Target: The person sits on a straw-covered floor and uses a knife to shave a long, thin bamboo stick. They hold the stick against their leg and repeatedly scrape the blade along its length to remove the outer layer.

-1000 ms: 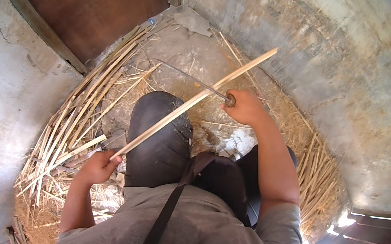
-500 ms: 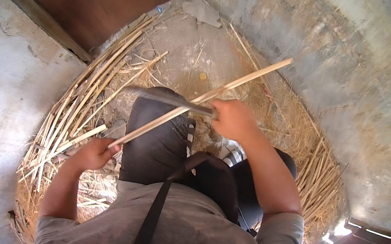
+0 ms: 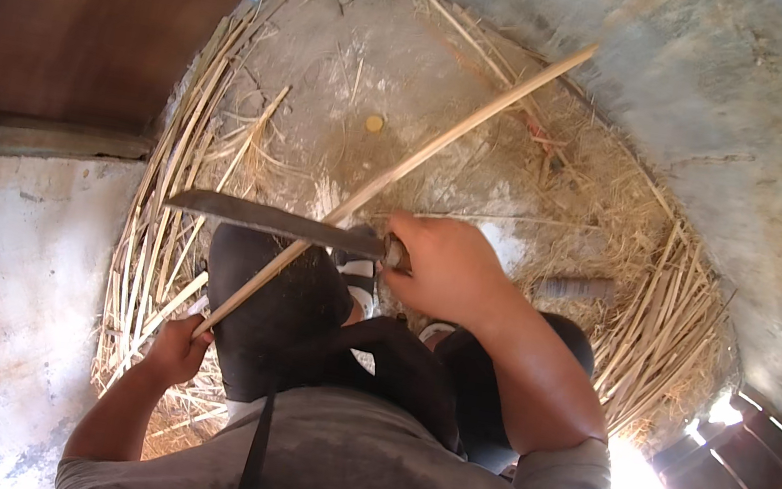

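Observation:
A long, pale strip of split bamboo or wood point(image 3: 425, 153) slants from lower left to upper right across my lap. My left hand point(image 3: 179, 351) is closed round its near end, beside my left knee. In my right hand point(image 3: 448, 268) is the handle of a machete point(image 3: 264, 217), gripped in front of my body. Its broad, dark blade points left and crosses over the strip above my left knee. Whether the edge touches the strip, I cannot tell.
Bundles of split strips lie at the left point(image 3: 159, 210) and right point(image 3: 656, 335). Thin shavings point(image 3: 613, 182) litter the floor along the curved-looking wall point(image 3: 731, 134). A brown panel point(image 3: 93, 8) stands at the upper left. A small yellow disc point(image 3: 375, 123) lies ahead.
The machete has moved down the strip toward my left hand, and its blade shows more broadly. The strip tilts more steeply. The whole view has turned and shifted.

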`<action>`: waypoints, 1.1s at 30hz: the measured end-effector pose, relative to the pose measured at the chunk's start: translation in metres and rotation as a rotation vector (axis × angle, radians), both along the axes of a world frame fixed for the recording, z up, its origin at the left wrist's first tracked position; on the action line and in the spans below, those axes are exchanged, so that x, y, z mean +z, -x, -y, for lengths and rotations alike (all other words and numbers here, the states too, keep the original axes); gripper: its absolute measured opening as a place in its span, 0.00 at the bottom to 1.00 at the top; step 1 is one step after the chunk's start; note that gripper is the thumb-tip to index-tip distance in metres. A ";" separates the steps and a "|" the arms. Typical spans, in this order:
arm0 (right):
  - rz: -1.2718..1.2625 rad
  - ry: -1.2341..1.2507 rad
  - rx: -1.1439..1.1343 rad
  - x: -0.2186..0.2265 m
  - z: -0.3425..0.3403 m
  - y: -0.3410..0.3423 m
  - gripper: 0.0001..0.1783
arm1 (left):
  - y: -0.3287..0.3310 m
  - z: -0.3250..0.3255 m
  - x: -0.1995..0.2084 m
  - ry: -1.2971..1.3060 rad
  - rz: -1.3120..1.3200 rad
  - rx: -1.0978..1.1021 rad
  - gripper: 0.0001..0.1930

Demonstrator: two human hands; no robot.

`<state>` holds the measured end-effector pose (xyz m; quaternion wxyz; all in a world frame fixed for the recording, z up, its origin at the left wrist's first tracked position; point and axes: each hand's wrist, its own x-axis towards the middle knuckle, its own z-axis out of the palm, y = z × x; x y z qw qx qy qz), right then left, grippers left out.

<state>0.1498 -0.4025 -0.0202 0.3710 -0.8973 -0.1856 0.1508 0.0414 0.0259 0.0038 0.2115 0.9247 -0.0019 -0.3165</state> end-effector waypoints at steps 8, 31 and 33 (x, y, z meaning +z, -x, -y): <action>0.076 -0.031 0.000 0.009 -0.015 0.030 0.15 | 0.019 -0.003 0.013 0.029 -0.002 -0.051 0.14; 0.122 0.278 -0.274 -0.007 -0.048 0.048 0.18 | 0.050 -0.028 0.003 0.104 0.033 -0.011 0.28; 0.096 0.356 -0.122 0.024 -0.072 0.066 0.18 | 0.055 -0.029 0.004 0.089 0.085 -0.028 0.27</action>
